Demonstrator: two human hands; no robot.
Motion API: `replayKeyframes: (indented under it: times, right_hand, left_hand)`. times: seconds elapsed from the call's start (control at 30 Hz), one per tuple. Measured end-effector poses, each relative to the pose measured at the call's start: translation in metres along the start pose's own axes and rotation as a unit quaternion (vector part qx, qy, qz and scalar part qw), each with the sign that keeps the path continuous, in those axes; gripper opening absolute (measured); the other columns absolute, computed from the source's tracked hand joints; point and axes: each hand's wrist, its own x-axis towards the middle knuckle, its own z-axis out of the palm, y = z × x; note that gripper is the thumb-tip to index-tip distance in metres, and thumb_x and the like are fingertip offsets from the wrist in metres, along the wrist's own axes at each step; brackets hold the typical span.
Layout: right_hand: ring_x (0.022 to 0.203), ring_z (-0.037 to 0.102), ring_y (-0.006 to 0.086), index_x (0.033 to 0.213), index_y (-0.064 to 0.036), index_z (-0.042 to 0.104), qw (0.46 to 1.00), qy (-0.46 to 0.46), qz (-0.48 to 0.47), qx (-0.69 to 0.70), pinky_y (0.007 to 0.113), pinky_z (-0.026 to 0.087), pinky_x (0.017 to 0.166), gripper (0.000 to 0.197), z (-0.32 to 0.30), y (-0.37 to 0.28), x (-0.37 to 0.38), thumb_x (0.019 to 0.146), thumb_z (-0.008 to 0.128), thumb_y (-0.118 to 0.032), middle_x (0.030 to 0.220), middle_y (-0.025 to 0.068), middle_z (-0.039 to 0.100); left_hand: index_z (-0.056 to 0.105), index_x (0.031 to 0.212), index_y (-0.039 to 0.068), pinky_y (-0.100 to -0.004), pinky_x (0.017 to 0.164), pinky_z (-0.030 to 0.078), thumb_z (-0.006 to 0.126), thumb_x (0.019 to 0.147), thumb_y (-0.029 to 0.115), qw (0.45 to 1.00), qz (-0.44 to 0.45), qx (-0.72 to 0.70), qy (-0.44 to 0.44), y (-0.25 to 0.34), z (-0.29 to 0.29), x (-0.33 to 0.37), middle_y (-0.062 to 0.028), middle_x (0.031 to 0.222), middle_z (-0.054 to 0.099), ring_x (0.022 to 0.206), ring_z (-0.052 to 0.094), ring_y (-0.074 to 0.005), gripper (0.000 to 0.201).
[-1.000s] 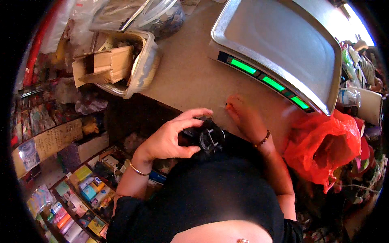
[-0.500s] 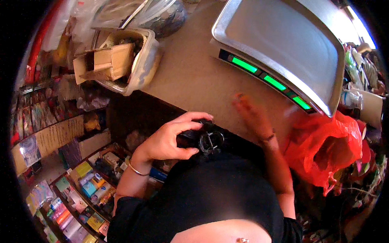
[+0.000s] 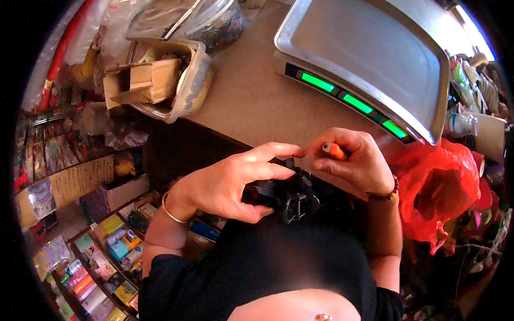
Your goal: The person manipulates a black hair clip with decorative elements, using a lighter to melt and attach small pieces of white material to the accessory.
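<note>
My left hand (image 3: 227, 179), with a bracelet at the wrist, curls round a black bundle (image 3: 281, 187) held against my front. A metal frame (image 3: 294, 206) like a buckle shows on its near side; the kind of thing cannot be made out. Just to the right, over the table's near edge, my right hand (image 3: 361, 160) is closed on a short orange cylinder (image 3: 335, 151) with a pale round end. The rest of the cylinder is hidden in the fist. The fingertips of both hands nearly meet above the black bundle.
A digital scale (image 3: 364, 59) with a metal pan and green displays stands on the brown table (image 3: 241, 96). At the back left is a plastic tub (image 3: 184, 101) holding a cardboard box (image 3: 155, 80). A red plastic bag (image 3: 439, 187) hangs at right; shelves of small packages (image 3: 101, 267) lie lower left.
My right hand has come back from over the table to beside my left hand, and the orange cylinder now shows in it. My left hand has shifted slightly with the black bundle.
</note>
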Motion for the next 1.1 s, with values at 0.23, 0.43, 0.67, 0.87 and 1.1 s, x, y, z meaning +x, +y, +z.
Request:
replayKeyframes:
  times: [0.23,0.43,0.67,0.87,1.1]
  right_hand:
    - [0.069,0.053,0.0099,0.089,-0.0014,0.059,0.980,-0.034,-0.171,-0.091,0.023,0.043,0.065,0.016,0.002,0.004,0.000,0.076,0.064,-0.009,0.075,0.0013,0.058]
    - [0.060,0.045,0.0073,0.092,-0.0011,0.056,0.950,0.118,0.027,0.287,0.022,0.036,0.054,0.027,0.015,0.016,-0.024,0.091,0.040,-0.023,0.069,-0.0007,0.050]
    - [0.048,0.041,0.0188,0.069,-0.0008,0.040,0.994,0.102,-0.015,0.030,0.030,0.032,0.046,0.031,0.018,0.012,-0.030,0.090,0.037,-0.023,0.054,0.0093,0.041]
    - [0.049,0.043,0.0223,0.070,-0.0002,0.043,0.997,0.075,-0.020,0.020,0.032,0.034,0.048,0.030,0.019,0.011,-0.026,0.088,0.037,-0.023,0.054,0.0118,0.042]
    - [0.050,0.046,0.0245,0.072,0.0005,0.045,0.997,0.073,-0.023,0.008,0.034,0.035,0.050,0.030,0.023,0.014,-0.025,0.088,0.037,-0.024,0.056,0.0137,0.044]
  left_hand:
    - [0.050,0.110,-0.003,-0.0327,0.093,0.034,0.067,0.059,0.003,0.999,-0.022,-0.004,-0.038,0.007,0.000,0.008,-0.0201,0.121,0.041,0.111,0.044,-0.0303,0.054]
    - [0.052,0.110,-0.003,-0.0362,0.093,0.034,0.070,0.055,0.010,1.000,-0.004,0.009,0.017,0.017,0.004,0.006,-0.0193,0.117,0.046,0.108,0.046,-0.0311,0.060]
    - [0.050,0.115,-0.002,-0.0368,0.095,0.031,0.069,0.053,0.009,0.999,-0.005,-0.009,0.045,0.021,0.008,0.008,-0.0194,0.121,0.044,0.112,0.043,-0.0309,0.066]
    - [0.050,0.115,-0.002,-0.0374,0.096,0.030,0.070,0.051,0.008,0.999,-0.010,0.000,0.044,0.021,0.011,0.005,-0.0199,0.122,0.042,0.113,0.041,-0.0314,0.068]
    - [0.049,0.118,0.000,-0.0382,0.096,0.031,0.070,0.051,0.009,0.998,-0.004,-0.008,0.059,0.019,0.014,0.001,-0.0198,0.123,0.042,0.113,0.041,-0.0317,0.071]
